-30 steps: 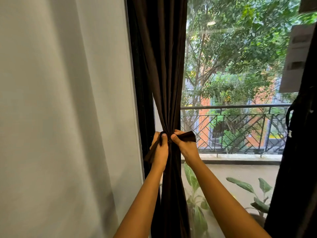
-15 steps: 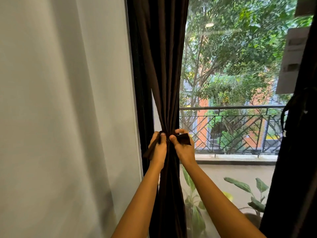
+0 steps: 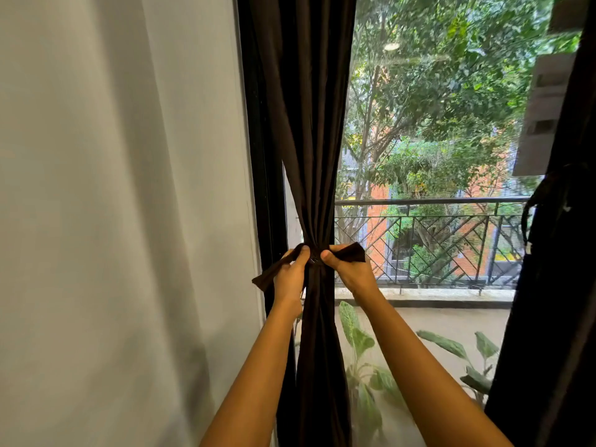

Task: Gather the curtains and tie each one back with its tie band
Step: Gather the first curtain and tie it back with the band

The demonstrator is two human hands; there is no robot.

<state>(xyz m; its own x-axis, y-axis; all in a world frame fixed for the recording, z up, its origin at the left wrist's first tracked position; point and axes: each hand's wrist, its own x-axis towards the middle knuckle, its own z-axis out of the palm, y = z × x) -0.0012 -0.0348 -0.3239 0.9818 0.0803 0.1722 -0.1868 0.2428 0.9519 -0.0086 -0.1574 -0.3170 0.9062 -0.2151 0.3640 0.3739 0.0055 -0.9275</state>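
The room ends at a tall window with a black frame (image 3: 259, 156), and to its left hangs a pale expanse (image 3: 113, 221) with soft vertical shadows; wall or drape, I cannot tell which. Right beside the frame a dark brown curtain (image 3: 306, 124) hangs gathered into a narrow waist at about the height of the balcony rail. A matching tie band (image 3: 350, 252) is wrapped around that waist. The left hand (image 3: 290, 279) has its grip clamped on the band's end that trails down and left, with the thumb pressed against the bunched cloth. The right hand (image 3: 351, 272) pinches the other end, which sticks out to the right. Both bare forearms reach up from below and flank the curtain's lower length. At the far right edge the other curtain (image 3: 554, 285) hangs dark, with a loop (image 3: 529, 217) on it and a small white tag (image 3: 529, 248) too small to read. Through the glass stand a metal railing (image 3: 435, 201) with diagonal bars, a pale balcony floor (image 3: 451, 321), broad-leaved plants (image 3: 358, 337), trees (image 3: 451, 75) and a red brick building (image 3: 377, 221). A grey boxy shape (image 3: 545, 108) shows at the upper right, and a round lamp (image 3: 391, 46) is reflected in the pane.
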